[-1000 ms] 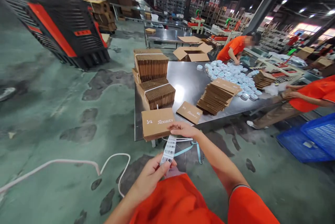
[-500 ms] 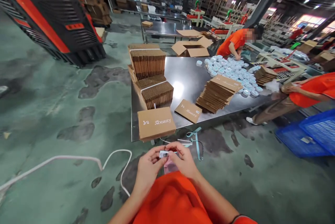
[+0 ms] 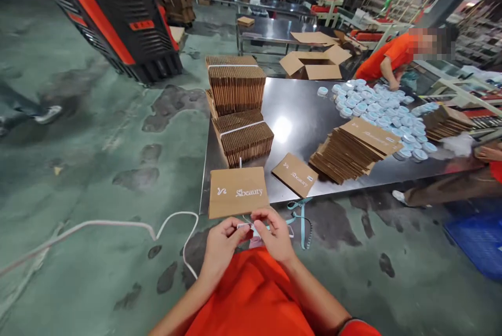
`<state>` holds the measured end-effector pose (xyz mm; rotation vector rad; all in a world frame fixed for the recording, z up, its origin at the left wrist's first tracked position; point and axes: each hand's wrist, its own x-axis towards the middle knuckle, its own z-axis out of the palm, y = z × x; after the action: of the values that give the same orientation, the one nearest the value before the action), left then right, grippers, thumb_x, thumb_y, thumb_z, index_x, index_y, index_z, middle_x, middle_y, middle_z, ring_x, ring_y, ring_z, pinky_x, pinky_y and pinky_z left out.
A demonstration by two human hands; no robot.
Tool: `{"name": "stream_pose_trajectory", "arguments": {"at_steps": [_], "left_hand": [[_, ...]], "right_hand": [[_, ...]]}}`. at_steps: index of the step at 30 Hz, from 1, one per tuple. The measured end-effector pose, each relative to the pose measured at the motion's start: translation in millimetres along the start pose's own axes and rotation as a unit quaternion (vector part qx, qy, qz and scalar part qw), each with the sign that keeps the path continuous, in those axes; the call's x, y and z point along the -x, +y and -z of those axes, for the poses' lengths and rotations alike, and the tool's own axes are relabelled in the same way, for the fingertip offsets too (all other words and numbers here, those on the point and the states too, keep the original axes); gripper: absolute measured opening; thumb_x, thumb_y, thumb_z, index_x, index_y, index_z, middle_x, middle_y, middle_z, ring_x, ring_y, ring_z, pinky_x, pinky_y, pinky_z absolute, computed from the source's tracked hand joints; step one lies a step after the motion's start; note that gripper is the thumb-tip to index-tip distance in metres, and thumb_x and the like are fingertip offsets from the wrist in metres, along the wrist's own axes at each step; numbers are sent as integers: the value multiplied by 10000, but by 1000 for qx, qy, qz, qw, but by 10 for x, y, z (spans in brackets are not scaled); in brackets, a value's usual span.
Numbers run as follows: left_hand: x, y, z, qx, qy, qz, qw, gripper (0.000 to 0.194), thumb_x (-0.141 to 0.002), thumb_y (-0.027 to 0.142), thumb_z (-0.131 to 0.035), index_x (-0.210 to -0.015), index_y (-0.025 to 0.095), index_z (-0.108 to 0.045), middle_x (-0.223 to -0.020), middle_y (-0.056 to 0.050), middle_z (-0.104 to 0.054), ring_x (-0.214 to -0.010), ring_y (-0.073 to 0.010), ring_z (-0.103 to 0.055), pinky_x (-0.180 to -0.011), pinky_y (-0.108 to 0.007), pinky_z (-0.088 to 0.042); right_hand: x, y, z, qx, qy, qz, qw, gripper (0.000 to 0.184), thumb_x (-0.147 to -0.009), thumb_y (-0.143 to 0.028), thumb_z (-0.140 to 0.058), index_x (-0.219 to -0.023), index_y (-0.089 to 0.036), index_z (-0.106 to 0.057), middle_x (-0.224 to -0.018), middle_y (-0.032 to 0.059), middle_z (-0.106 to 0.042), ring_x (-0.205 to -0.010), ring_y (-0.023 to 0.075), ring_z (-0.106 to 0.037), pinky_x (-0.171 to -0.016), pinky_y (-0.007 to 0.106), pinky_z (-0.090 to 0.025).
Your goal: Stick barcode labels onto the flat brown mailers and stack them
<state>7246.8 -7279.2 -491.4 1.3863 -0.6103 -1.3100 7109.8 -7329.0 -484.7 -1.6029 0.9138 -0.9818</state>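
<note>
My left hand is closed, pinching a small folded strip of white barcode labels, mostly hidden by the fingers. Beside it my right hand also pinches at the white strip, thumb and forefinger together. Both hands are in front of my body, just below the table's near edge. Beyond them lies a stack of flat brown cartons printed "Sbeauty". To its right is a smaller pile of cartons, its top one bearing a white label at the corner.
On the metal table stand strapped carton bundles, a leaning carton stack and many round pale-blue containers. A co-worker bends over these. A white hose runs on the floor; a blue crate stands right.
My right hand came back from the carton stack to meet my left hand at the label strip. The strip, earlier hanging out long, now shows only a small piece. The view has shifted slightly.
</note>
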Motion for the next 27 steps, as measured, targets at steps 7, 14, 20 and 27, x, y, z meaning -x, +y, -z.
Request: {"name": "stream_pose_trajectory", "arguments": {"at_steps": [7,14,20,27], "left_hand": [[-299,106,-117,-46,3,-21,999,231,-667,388,-694,-666,157,-678,-586,-10,-672,-555,-146,-592,-566,-244,-498],[-440,111,-277,-37,15,-17,999,216,-717,376,-655,-748,164,-680,-668,-15,-678,-623,-150,-594,-621,-240,-486],[-559,-21,-304,-67,75,-19,995,252,-716,391,-647,-592,181,-583,-560,28,-548,-554,-119,-470,-539,-212,-388],[-624,-177,-275,-119,76,-17,990,322,-751,441,-605,-564,187,-543,-548,40,-480,-550,-116,-418,-539,-222,-342]], "right_hand": [[-367,187,163,-28,-77,-70,994,158,-816,-331,-620,-839,-185,-677,-760,15,-635,-703,134,-569,-671,249,-461],[-614,319,296,-38,-80,-117,989,191,-811,-364,-613,-866,-188,-665,-749,12,-624,-688,135,-560,-662,260,-454],[-672,450,252,-111,-70,-170,977,271,-743,-430,-683,-863,-193,-626,-688,-13,-569,-618,119,-513,-593,248,-440],[-698,479,210,-63,-74,-169,981,226,-783,-399,-631,-736,-181,-595,-661,-10,-551,-602,118,-495,-575,242,-398]]}}
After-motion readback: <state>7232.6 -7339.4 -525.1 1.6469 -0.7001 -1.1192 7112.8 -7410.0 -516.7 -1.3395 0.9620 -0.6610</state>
